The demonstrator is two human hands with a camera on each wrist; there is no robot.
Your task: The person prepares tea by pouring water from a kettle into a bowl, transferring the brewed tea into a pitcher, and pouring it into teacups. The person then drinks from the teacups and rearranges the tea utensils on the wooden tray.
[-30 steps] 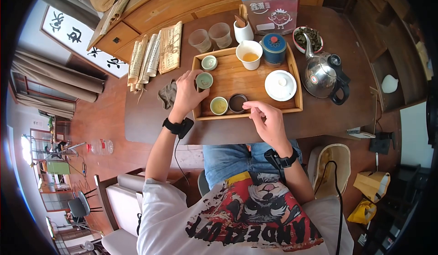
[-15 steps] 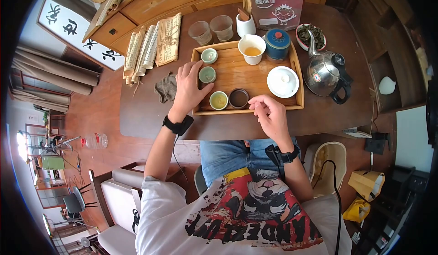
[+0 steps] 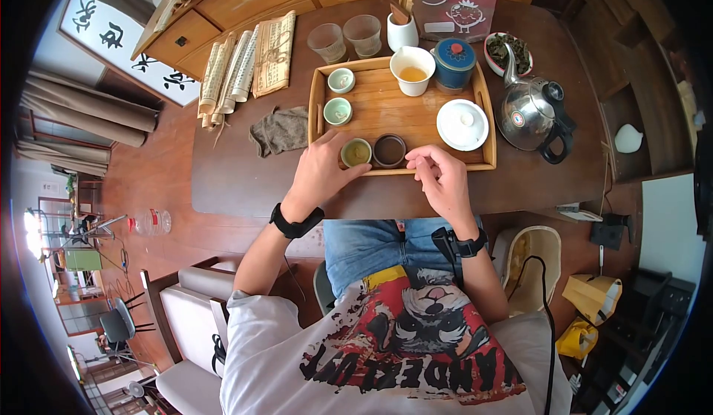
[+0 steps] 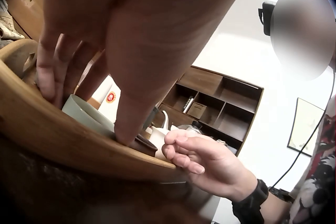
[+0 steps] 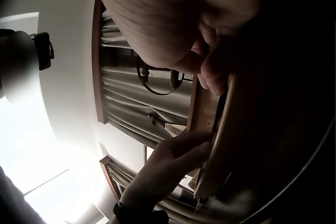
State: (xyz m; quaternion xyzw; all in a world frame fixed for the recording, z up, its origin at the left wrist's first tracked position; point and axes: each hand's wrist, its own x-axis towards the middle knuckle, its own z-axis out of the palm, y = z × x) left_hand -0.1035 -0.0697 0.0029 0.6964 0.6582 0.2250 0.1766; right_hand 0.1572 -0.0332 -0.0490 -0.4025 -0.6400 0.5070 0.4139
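Observation:
In the head view, the left hand (image 3: 319, 177) spans a small cup of yellowish tea (image 3: 357, 154), thumb at its near side and fingers at its far left. The left wrist view shows this pale green cup (image 4: 86, 115) between thumb and fingers. Beside it sits a dark cup (image 3: 390, 151). My right hand (image 3: 443, 185) holds nothing, its fingers loosely bent by the near edge of the wooden tray (image 3: 386, 103). Two pale green cups (image 3: 341, 80) (image 3: 338, 111) stand at the tray's left, a white pitcher of tea (image 3: 413, 73) and a white lidded bowl (image 3: 462, 124) farther right.
A blue canister (image 3: 454, 66) stands at the tray's far right. Beyond the tray are two glasses (image 3: 362, 37) and a white holder (image 3: 402, 34). A metal kettle (image 3: 526, 114) and bowl of leaves (image 3: 507, 52) are to the right, a cloth (image 3: 281, 131) and scrolls (image 3: 243, 73) to the left.
My left hand has left the nearer pale green cup and come nearer to me, round the tea cup. The right hand has stayed by the tray's near edge. The head view has shifted slightly.

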